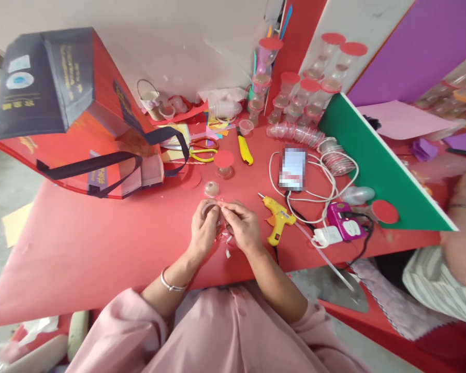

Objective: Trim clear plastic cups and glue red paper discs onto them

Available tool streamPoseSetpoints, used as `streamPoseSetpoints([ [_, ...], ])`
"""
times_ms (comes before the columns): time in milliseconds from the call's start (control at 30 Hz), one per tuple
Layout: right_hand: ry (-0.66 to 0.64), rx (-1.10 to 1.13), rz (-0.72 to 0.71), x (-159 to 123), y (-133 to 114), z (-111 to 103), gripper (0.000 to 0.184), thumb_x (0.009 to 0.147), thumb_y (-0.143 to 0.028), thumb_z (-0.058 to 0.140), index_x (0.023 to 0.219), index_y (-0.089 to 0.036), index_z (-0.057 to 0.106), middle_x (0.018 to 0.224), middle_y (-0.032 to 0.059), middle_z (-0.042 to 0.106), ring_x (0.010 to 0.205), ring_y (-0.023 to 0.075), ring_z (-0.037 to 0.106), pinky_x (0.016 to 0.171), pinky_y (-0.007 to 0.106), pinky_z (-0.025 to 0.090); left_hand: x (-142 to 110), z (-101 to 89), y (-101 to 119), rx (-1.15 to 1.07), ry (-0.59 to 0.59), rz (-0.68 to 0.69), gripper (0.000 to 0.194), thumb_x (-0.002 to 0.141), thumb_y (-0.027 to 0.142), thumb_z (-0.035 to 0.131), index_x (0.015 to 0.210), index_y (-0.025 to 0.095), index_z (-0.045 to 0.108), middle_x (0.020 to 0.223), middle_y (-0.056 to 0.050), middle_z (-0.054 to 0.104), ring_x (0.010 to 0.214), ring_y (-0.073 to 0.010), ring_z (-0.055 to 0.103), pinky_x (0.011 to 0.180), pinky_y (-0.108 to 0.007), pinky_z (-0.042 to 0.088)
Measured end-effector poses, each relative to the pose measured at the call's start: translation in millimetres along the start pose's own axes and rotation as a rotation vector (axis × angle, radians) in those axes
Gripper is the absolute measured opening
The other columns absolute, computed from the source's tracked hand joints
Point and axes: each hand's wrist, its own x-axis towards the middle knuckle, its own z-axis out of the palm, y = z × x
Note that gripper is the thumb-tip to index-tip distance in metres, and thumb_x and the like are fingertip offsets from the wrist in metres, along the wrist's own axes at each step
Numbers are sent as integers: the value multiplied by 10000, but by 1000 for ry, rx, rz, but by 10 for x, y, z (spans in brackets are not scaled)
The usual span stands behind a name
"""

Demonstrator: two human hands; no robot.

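Note:
My left hand (204, 227) is closed around a small clear plastic cup (208, 207), its round rim facing up. From the other side my right hand (242, 227) pinches at the cup's rim with thumb and fingers; any small piece between them is too fine to make out. Small white and pink scraps (228, 254) lie on the red table under my hands. Just beyond them stands a small clear cup with brown contents (212, 188). Behind it is a clear cup piece topped by a red disc (224, 159). To the right of my right hand lies a yellow glue gun (278, 220).
A large red and black bag (77, 155) stands at left. Scissors (202, 154) and a yellow utility knife (245, 147) lie behind. Right are a phone (293, 169), looping white cables, a purple power socket (345, 221) and a green divider (373, 166). Another person's arm (464, 228) shows beyond.

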Motion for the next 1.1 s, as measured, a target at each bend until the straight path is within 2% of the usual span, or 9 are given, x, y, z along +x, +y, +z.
streamPoseSetpoints([
  [133, 45, 39, 50, 1, 21, 2, 271, 810, -493, 793, 873, -229, 797, 776, 8, 643, 608, 119, 519, 488, 241, 369, -31, 10, 15, 14, 28, 2, 177, 955, 384, 597, 964, 209, 626, 664, 28, 556, 560, -116, 495, 548, -229, 434],
  [333, 59, 142, 136, 18, 36, 19, 310, 772, -512, 801, 774, -214, 714, 573, -60, 507, 488, 82, 386, 459, 232, 300, -50, 40, 40, 93, 29, 38, 126, 941, 318, 583, 952, 209, 646, 739, 5, 625, 641, -135, 560, 616, -239, 463],
  [533, 82, 243, 179, 37, 33, 53, 345, 735, -486, 819, 692, -204, 624, 515, -88, 452, 453, 61, 322, 453, 222, 265, -48, 25, 74, 178, -18, 72, 109, 936, 258, 560, 924, 190, 643, 775, 3, 647, 689, -133, 579, 661, -236, 465],
  [733, 77, 196, 145, 36, 28, 32, 310, 780, -481, 810, 751, -196, 693, 543, -75, 471, 482, 68, 351, 466, 224, 256, -1, 17, 115, 51, -47, -27, 135, 907, 321, 601, 895, 192, 639, 668, 23, 577, 566, -109, 507, 537, -215, 423],
  [867, 13, 194, 157, 24, 1, 9, 297, 821, -492, 764, 902, -207, 779, 577, -65, 482, 490, 76, 358, 460, 230, 241, 39, 13, 146, -103, -45, -117, 198, 876, 391, 655, 905, 201, 606, 583, 66, 481, 457, -81, 412, 447, -195, 374],
  [967, -15, 171, 153, 18, -14, 1, 297, 800, -447, 779, 986, -217, 809, 589, -58, 522, 485, 77, 352, 455, 235, 248, 56, -4, 137, -151, -44, -117, 253, 863, 431, 693, 915, 211, 580, 569, 87, 452, 429, -64, 368, 425, -179, 357],
  [1100, 9, 87, 81, 19, -13, -8, 238, 811, -416, 790, 964, -237, 830, 671, -27, 622, 518, 86, 407, 469, 239, 299, 58, -29, 97, -136, -50, -104, 235, 880, 413, 679, 871, 211, 559, 567, 82, 447, 431, -62, 352, 418, -176, 337],
])
